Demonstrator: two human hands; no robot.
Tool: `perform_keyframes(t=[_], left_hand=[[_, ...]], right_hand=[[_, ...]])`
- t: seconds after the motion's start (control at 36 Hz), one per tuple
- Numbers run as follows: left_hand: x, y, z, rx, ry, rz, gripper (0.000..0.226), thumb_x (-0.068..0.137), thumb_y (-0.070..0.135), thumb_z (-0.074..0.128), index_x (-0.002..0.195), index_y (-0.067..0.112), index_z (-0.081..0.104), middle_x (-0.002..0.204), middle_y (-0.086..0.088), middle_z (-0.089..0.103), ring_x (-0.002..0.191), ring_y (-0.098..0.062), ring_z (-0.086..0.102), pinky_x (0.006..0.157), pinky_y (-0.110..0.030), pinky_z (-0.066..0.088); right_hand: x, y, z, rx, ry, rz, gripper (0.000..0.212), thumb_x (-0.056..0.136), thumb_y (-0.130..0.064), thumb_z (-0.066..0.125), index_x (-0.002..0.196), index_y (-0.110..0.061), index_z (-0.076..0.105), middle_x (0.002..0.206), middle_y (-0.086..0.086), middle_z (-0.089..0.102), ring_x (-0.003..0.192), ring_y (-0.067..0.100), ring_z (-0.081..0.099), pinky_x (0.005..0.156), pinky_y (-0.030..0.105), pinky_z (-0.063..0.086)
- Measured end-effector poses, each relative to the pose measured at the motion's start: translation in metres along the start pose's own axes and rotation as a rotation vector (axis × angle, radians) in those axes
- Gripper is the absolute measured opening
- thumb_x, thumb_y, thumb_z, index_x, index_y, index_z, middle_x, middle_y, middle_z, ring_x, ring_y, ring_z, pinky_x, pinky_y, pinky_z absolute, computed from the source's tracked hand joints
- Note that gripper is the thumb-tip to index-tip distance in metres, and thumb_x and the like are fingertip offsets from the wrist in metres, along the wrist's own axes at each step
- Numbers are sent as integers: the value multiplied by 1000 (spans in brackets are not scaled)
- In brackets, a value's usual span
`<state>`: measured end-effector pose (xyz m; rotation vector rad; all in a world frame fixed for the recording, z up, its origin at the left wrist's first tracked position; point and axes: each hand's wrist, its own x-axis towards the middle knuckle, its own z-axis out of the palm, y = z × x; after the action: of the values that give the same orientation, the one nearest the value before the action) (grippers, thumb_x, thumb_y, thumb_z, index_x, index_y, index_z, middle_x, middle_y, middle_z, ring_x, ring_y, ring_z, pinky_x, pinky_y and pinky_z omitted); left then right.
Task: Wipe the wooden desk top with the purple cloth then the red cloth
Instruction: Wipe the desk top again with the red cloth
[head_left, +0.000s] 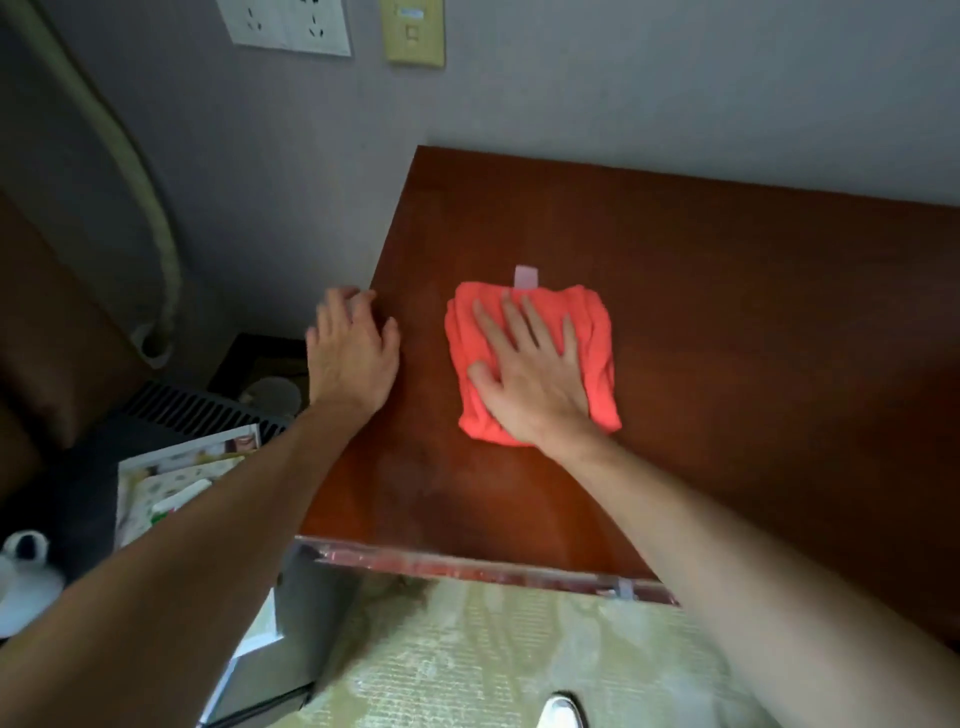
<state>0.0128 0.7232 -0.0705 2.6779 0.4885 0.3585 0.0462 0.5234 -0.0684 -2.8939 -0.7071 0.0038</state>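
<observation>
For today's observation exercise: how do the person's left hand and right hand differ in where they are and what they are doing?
The right hand lies flat, fingers spread, on the folded red cloth well in from the desk's edges; the left hand touches no cloth and sits at the desk's left edge. The right hand looks sharp; the left hand's fingertips are blurred. Both are bare, palm down.

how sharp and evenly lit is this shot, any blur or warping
Head view: soft overall; left hand motion-blurred at its fingers; right hand on the folded red cloth sharper; dark wooden desk top edges bow from wide-angle distortion; corners dim.
</observation>
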Motion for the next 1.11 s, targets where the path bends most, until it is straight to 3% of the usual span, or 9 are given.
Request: perform_keyframes(t=[0.08, 0.19, 0.42, 0.56, 0.69, 0.83, 0.94, 1.06, 1.11], left_hand=[[-28, -18, -11, -157, -142, -67, 47, 102, 27, 45, 142, 4, 41, 137, -19, 41, 131, -36, 40, 109, -48, 34], [-56, -35, -20, -284, -251, -59, 53, 104, 28, 40, 154, 15, 28, 145, -11, 38, 137, -28, 39, 112, -40, 32], [-37, -39, -23, -308, -232, -98, 39, 105, 30, 37, 138, 13, 50, 135, -8, 49, 123, -27, 53, 102, -40, 42], [-35, -30, -7, -316, -148, -74, 44, 104, 25, 41, 145, 8, 40, 136, -14, 44, 129, -30, 43, 109, -39, 33], [-41, -33, 9, -300, -97, -56, 49, 104, 28, 39, 149, 9, 35, 135, -14, 44, 123, -30, 44, 107, -42, 38], [-40, -33, 10, -236, -70, -26, 62, 99, 44, 22, 148, 9, 37, 129, -10, 48, 115, -28, 50, 100, -45, 45], [-43, -33, 8, -210, -63, -36, 59, 100, 44, 21, 148, 13, 36, 128, -4, 48, 115, -22, 49, 97, -42, 49], [-45, -30, 7, -215, -65, -43, 53, 102, 40, 24, 150, 18, 32, 127, 2, 45, 114, -16, 46, 99, -37, 47], [-46, -30, 7, -212, -71, -47, 52, 103, 40, 24, 150, 19, 30, 127, 4, 44, 114, -15, 45, 101, -36, 46]], right_hand=[[-61, -36, 4, 0, 19, 0, 74, 90, -54, 18, 162, -36, 17, 170, 0, 17, 157, 20, 8, 123, 57, 5], [-108, -65, 13, 13, 19, 31, 74, 90, -53, 24, 162, -37, 17, 170, 0, 16, 158, 20, 7, 123, 58, 7], [-93, -60, 17, -14, 31, 65, 72, 90, -58, 24, 160, -42, 19, 169, -2, 21, 157, 18, 11, 122, 56, 12], [-25, -45, 14, 10, 31, 53, 72, 89, -60, 22, 159, -41, 23, 169, -3, 21, 157, 18, 12, 123, 55, 10], [78, -14, 10, 68, 9, 86, 80, 84, -67, 7, 159, -41, 17, 170, -1, 14, 157, 19, 6, 124, 56, 2], [182, 25, 9, 67, 49, 101, 70, 92, -60, 23, 159, -38, 23, 168, 1, 22, 155, 23, 15, 121, 57, 10], [247, 53, 11, 17, 44, 79, 64, 101, -54, 38, 160, -37, 21, 168, 1, 22, 154, 23, 19, 120, 58, 13], [281, 63, 5, 24, 50, 88, 66, 99, -57, 36, 159, -35, 24, 167, 3, 23, 153, 25, 20, 120, 61, 14], [292, 70, 5, -52, 16, 47, 80, 84, -70, 27, 155, -35, 32, 167, 2, 23, 153, 28, 20, 117, 64, 16]])
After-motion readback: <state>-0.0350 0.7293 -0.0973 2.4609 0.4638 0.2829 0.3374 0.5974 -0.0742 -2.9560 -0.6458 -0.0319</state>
